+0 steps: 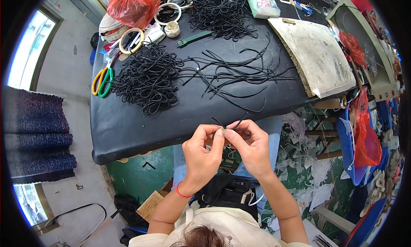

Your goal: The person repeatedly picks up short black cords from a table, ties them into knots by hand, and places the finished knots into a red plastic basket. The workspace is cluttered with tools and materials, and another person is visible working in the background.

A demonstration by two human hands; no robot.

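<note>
Just in front of the table's near edge, my left hand point(204, 152) and my right hand point(250, 149) meet at the fingertips. Both pinch a thin black cord point(245, 130), which bends into a loop at the right fingers while two short ends stick up above the hands. My fingers hide where the cord crosses. Beyond them, loose black cord lengths point(233, 73) lie spread over the black table point(128, 133). To their left sits a tangled pile of black cords point(147, 77), and a second cord pile point(220, 11) lies farther back.
Scissors with yellow and green handles point(102, 81) lie at the table's left edge. Behind the piles are a green tool point(193, 38), tape rolls point(131, 40) and a red plastic bag point(133, 7). A worn pale board point(319, 54) covers the right side. Scraps litter the green floor point(137, 174).
</note>
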